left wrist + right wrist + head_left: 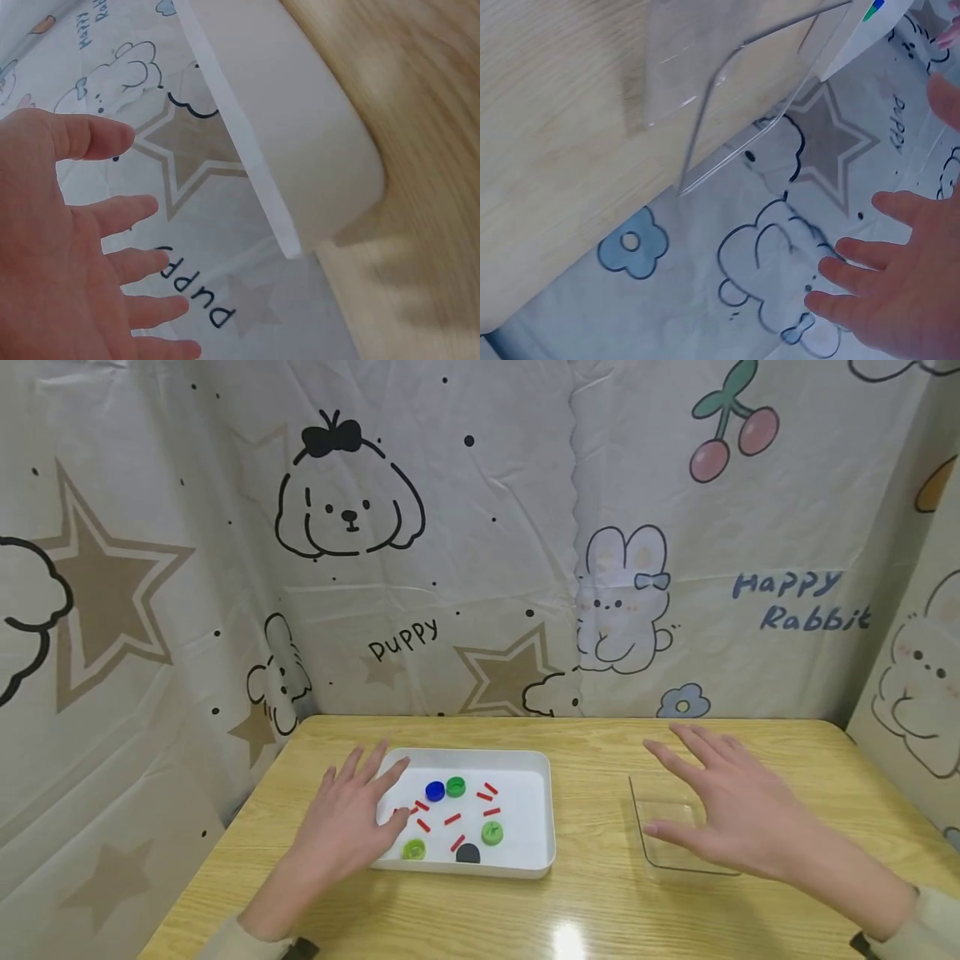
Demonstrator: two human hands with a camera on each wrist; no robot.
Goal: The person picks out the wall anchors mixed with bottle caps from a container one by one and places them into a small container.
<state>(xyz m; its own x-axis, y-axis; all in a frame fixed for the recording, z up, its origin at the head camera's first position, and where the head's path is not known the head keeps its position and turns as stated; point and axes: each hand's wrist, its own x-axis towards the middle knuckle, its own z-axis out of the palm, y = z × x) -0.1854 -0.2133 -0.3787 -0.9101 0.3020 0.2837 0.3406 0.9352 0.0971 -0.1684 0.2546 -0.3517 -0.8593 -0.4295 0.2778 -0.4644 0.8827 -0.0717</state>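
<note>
My left hand [347, 814], fingers spread, hovers over the left side of a white tray [551, 827]. Inside the tray lie several short red sticks [452, 819]. A blue cap [435, 791] and a green cap [456, 787] sit side by side near its back. A light green cap [492, 833], a yellow-green cap [414, 849] and a dark round piece [468, 853] lie toward the front. Over a clear plastic box [651, 852] my right hand [738, 810] hangs with spread fingers, hiding part of the box. Both hands hold nothing.
A wooden table [480, 918] carries both containers, with a strip of wood between them. Behind and beside it hangs a pale cloth [495, 527] printed with cartoon animals and stars.
</note>
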